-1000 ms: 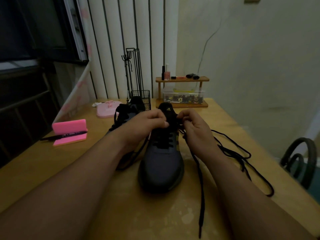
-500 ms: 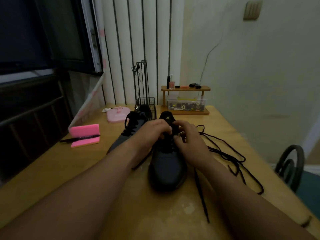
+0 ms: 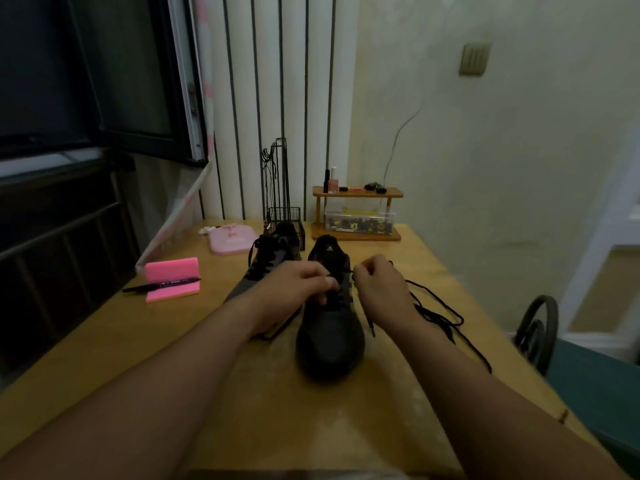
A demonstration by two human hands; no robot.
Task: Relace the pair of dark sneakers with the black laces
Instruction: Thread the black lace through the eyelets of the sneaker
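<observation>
A dark sneaker stands toe toward me in the middle of the wooden table. My left hand rests on its eyelet rows, fingertips pinched at the lacing. My right hand is closed on the black lace just right of the tongue; the lace's loose length lies in loops on the table to the right. The second dark sneaker sits behind my left hand, laced, partly hidden by it.
A pink block with a black marker lies at the left. A pink tray, a wire rack and a small wooden shelf with a bead box stand at the back. A chair back rises off the right edge.
My right hand has drawn away to the right of the tongue, pulling the lace taut. The view has tilted upward, so the shoes sit lower in frame.
</observation>
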